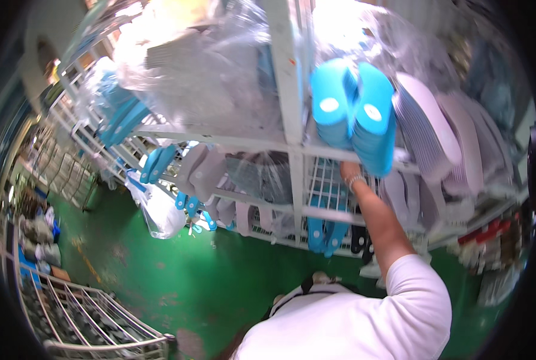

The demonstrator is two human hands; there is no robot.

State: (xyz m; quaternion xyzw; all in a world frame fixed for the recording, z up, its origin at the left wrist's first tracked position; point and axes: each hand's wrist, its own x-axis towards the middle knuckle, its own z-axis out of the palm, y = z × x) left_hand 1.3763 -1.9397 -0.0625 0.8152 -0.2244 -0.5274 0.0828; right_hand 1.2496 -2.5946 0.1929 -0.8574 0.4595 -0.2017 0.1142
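My right arm, in a white short sleeve, stretches up into a white metal shelf rack (293, 117). At its end, my right hand (348, 170) with a bracelet at the wrist is under the overhanging stacks of bright blue insoles (373, 135). Its fingers are hidden by the shelf edge and the stacks, so I cannot see whether it grips anything. The blue insoles stand in two stacks side by side, a white round mark on each top one. Beside them on the right lean stacks of pale grey insoles (427, 129). My left hand is out of view.
Clear plastic bags (214, 78) fill the upper shelf. More grey insoles (203, 171) and blue insoles (327, 235) lie lower down. A white bag (163, 210) hangs at the rack's left end. A metal-framed cart (99, 318) stands lower left on the green floor (220, 264).
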